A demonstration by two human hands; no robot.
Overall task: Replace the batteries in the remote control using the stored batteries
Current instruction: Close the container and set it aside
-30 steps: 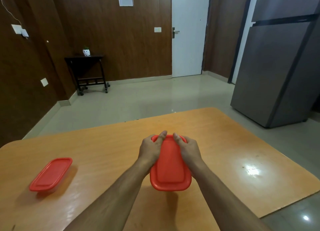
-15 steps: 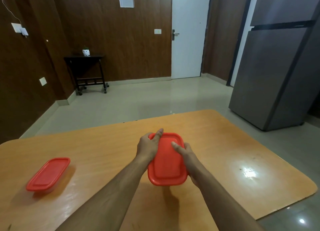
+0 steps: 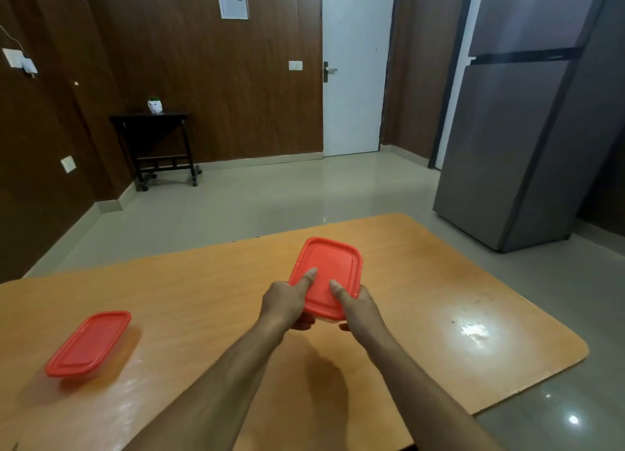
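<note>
A container with a red lid (image 3: 329,268) is held above the middle of the orange table (image 3: 203,291). My left hand (image 3: 285,303) grips its near left corner, thumb on the lid and fingers underneath. My right hand (image 3: 358,303) grips the near right corner the same way. The lid is on, so what lies inside is hidden. A second container with a red lid (image 3: 88,344) rests on the table at the left, away from both hands. No remote control or batteries show.
The table's far edge and rounded right corner (image 3: 571,349) border a tiled floor. A grey fridge (image 3: 527,129) stands at the right, a white door (image 3: 355,78) at the back, a small dark side table (image 3: 155,143) against the left wall.
Both hands slid from the container's far end to its near end. The container now sits farther out and a bit higher, tilted with its far end up.
</note>
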